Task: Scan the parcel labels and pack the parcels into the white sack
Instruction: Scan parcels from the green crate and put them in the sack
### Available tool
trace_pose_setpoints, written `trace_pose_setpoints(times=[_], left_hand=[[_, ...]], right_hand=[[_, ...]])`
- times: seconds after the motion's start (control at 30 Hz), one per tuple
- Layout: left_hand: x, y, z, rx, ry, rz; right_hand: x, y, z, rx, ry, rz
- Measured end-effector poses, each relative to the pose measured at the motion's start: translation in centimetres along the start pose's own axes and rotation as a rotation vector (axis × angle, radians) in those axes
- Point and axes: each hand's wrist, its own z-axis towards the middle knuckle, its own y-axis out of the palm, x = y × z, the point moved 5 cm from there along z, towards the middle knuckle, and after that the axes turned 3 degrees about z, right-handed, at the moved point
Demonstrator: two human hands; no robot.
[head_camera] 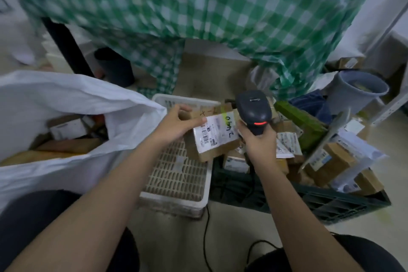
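Observation:
My left hand (176,123) grips a small brown cardboard parcel (212,152) by its far-left corner and holds it tilted above the white basket. Its white label (217,133), with barcodes and handwritten digits, faces up. My right hand (258,143) is shut on the handle of a dark barcode scanner (254,110), whose red light glows just right of the label. The white sack (72,99) lies open at the left, with several brown parcels (66,146) inside.
A white slotted plastic basket (178,174) sits under the parcel. A dark green crate (331,203) at the right holds several labelled parcels (329,159). A table draped in green checked cloth (198,11) stands behind, and a grey bin (357,90) at the far right. A black cable (206,236) runs over the floor.

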Motion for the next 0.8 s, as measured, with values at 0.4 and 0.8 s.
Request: trace_pose_setpoints(times=[0.4,0.8], left_hand=[[-5.0,-7.8,-6.1,-0.123,-0.05,-0.03],[-7.9,-10.4,-7.7,-0.243,-0.169,-0.128]], right_hand=[[3.3,10.1,-7.6,-0.586,0.285,-0.019],[3.4,9.5,-5.9,-0.368,0.315,0.076]])
